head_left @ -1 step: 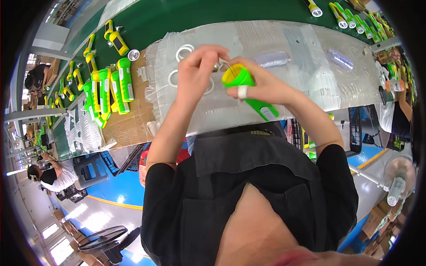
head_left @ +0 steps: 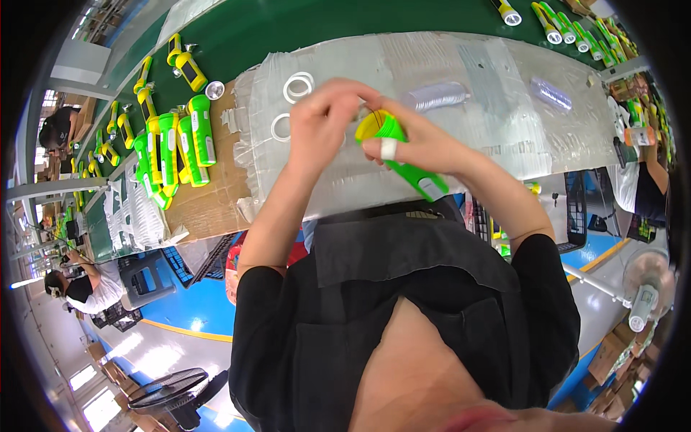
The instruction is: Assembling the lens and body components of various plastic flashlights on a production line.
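My right hand [head_left: 421, 140], with a white band around one finger, is wrapped round a green flashlight body [head_left: 416, 176]. The body is tilted, its wide yellow-rimmed mouth facing up and left, and thin dark wires show at the opening. Just left of that mouth, my left hand [head_left: 325, 119] is closed, its fingertips pinched on something small and silvery at the wires, mostly hidden by the fingers. White rings [head_left: 289, 88] lie on the plastic-covered table beside my left hand, and another white ring [head_left: 274, 127] is partly covered by that hand.
Stacked clear discs [head_left: 439, 96] lie beyond my right hand, with a second clear stack [head_left: 552, 95] farther right. Several green-and-yellow flashlight bodies [head_left: 169, 147] are piled at left on cardboard. Finished-looking flashlights [head_left: 565, 27] line the green belt [head_left: 317, 25] at far right. Co-workers stand at both sides.
Both hands have shifted slightly, the flashlight body moving a little left and its lower end now nearer me. The silvery piece at my left fingertips is more hidden.
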Motion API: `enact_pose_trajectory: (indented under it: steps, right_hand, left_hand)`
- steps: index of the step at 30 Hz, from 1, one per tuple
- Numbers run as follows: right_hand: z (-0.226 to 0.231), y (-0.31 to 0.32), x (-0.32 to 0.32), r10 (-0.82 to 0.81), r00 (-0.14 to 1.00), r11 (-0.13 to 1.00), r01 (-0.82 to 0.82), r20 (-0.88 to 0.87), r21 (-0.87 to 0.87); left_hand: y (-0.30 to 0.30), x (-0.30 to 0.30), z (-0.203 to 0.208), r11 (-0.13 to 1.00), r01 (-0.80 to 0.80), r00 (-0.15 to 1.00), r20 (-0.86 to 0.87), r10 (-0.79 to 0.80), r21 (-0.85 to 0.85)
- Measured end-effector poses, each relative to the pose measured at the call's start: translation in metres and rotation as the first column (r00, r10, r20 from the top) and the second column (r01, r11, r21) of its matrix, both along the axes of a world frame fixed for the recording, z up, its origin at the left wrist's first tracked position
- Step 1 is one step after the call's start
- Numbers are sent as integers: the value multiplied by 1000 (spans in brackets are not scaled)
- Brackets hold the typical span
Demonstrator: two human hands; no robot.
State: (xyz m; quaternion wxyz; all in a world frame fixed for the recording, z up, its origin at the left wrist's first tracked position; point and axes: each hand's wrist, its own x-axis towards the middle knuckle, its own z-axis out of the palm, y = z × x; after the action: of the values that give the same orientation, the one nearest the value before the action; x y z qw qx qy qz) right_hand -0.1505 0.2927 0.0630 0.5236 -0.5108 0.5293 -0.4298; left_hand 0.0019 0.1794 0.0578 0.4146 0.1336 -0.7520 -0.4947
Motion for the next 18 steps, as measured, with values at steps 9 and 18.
enact_pose_trajectory:
  steps: [9, 18]
  right_hand:
    - [-19, 30, 17, -71, 887, 997, 54, 456, 50]
    - [-30, 55, 8, -348, 753, 929, 359, 559, 96]
  left_hand:
    - [26, -16, -18, 922, 205, 977, 5, -215, -327]
    - [26, -51, -40, 991, 78, 988, 138, -62, -111]
